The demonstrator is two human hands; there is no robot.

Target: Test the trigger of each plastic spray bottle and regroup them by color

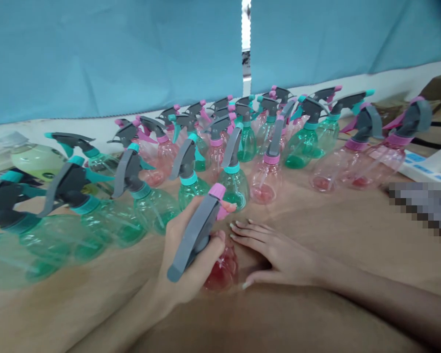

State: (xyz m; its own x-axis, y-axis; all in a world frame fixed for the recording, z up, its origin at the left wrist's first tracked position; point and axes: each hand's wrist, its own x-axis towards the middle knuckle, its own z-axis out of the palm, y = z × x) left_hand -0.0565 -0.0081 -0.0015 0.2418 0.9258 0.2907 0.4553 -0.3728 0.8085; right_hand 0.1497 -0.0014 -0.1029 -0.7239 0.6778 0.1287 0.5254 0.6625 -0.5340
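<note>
A spray bottle [222, 269] with a clear pink body, grey trigger head and pink nozzle stands on the table close to me. My left hand [185, 260] is wrapped round its neck and trigger, the fingers partly hidden behind the grey head. To the right of that bottle, my right hand [272, 252] lies palm down on the tabletop, fingers stretched out and thumb apart, holding nothing. Just beyond my hands are a green spray bottle [238, 189] with a turquoise collar and a pink spray bottle [266, 184], both upright.
Several green spray bottles [128, 225] line the left side, and more pink and green ones crowd the back. Two pink spray bottles [327, 169] stand at right, near a white power strip [431, 164] and a blurred-out flat object [426, 206]. A blue curtain [132, 54] hangs behind the table [316, 314].
</note>
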